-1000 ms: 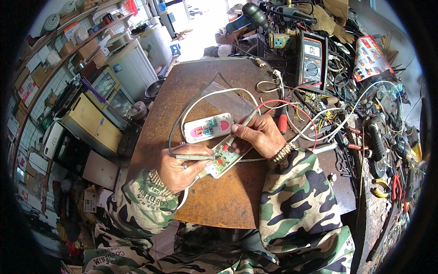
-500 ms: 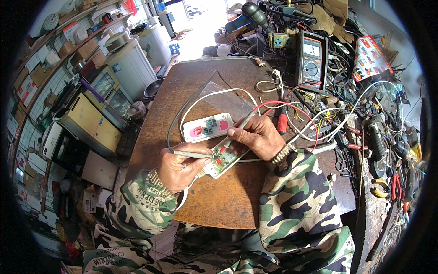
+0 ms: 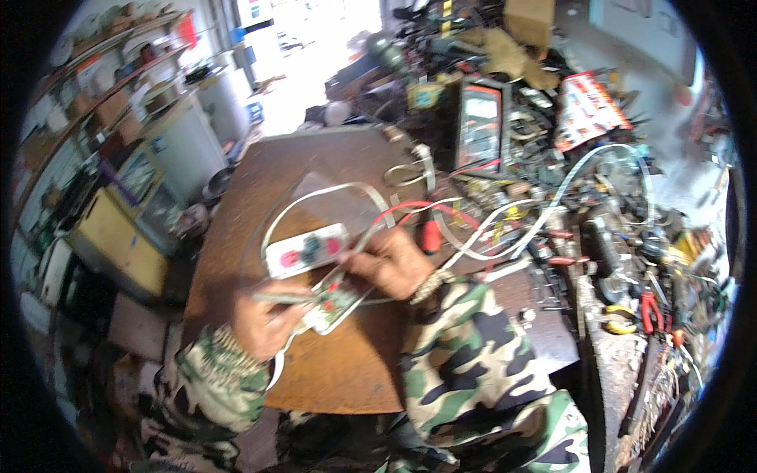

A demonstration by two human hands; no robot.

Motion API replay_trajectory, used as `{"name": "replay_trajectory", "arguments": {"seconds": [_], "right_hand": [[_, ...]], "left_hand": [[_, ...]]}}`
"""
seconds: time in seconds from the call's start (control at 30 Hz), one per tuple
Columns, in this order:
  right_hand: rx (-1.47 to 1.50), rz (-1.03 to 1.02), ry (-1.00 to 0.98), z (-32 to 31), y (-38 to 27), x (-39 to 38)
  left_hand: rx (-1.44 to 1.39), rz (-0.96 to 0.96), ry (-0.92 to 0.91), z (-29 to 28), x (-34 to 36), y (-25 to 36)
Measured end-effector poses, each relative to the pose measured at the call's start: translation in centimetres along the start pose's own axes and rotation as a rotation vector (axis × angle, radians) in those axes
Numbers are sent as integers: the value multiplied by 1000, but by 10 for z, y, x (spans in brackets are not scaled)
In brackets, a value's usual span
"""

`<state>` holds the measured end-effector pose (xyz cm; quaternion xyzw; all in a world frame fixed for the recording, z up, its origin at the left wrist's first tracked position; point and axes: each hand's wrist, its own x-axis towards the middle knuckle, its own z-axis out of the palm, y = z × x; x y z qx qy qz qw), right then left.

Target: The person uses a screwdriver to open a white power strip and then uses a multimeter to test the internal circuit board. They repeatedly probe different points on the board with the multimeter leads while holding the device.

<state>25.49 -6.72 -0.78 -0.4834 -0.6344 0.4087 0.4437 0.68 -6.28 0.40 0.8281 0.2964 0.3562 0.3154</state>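
My left hand (image 3: 256, 327) is closed round a grey test probe (image 3: 277, 299), held nearly level with its tip toward an open white case holding a green circuit board (image 3: 344, 301). In my right hand (image 3: 397, 264) is a second test probe (image 3: 363, 243), slanting down to the same board, with a red lead running off to the right. Blur hides whether either tip touches. Small red parts show on the board. Just beyond it lies the other half of the white case (image 3: 306, 250), with pink patches inside. A multimeter (image 3: 480, 126) stands at the back right, its display washed out.
Under my hands is a brown wooden table (image 3: 252, 181). A red-handled screwdriver (image 3: 430, 235) and looping white cable (image 3: 552, 206) lie to the right. Beyond them is a cluttered bench with pliers (image 3: 650, 313) and tangled wires. Shelves and a yellow cabinet (image 3: 118, 232) stand at left.
The whole view has swung, so the table, hands and multimeter sit further left and mostly lower, and the picture is blurred. Both hands still hold their probes at the board.
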Motion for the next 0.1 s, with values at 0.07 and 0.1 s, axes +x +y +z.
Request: {"name": "replay_trajectory", "arguments": {"seconds": [0.07,0.1], "right_hand": [[104,-112,41,6,2,2],[94,-1,-60,5,5,7]], "left_hand": [[44,40,8,-2,-2,-10],[-52,21,20,-2,-4,-13]]}}
